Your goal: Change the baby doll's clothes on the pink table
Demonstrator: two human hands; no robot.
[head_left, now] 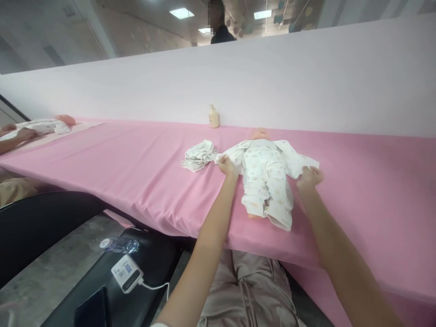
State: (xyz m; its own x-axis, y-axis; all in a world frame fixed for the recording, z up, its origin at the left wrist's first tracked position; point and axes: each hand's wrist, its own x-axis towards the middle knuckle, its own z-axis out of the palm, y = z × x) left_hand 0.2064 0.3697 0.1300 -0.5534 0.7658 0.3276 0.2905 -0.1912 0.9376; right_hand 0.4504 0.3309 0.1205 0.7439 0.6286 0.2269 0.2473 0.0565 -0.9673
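A baby doll (260,133) lies on its back on the pink-covered table, its head toward the wall. It wears a white patterned baby outfit (264,168) with both sleeves spread out sideways. The end of the left-side sleeve is pinched in my left hand (228,166). My right hand (309,176) has its fingers closed on the end of the other sleeve. One foot shows below a trouser leg at the near end. Just left of my left hand lies a crumpled white cloth (199,155).
A cream pump bottle (213,117) stands against the white wall (218,77). Far left, another person's hands (25,135) touch a second dressed doll (64,120). Below the pink table cover (143,159), a black chair holds a plastic bottle (119,245), a white cabled device (126,273) and a dark phone-like object (91,309).
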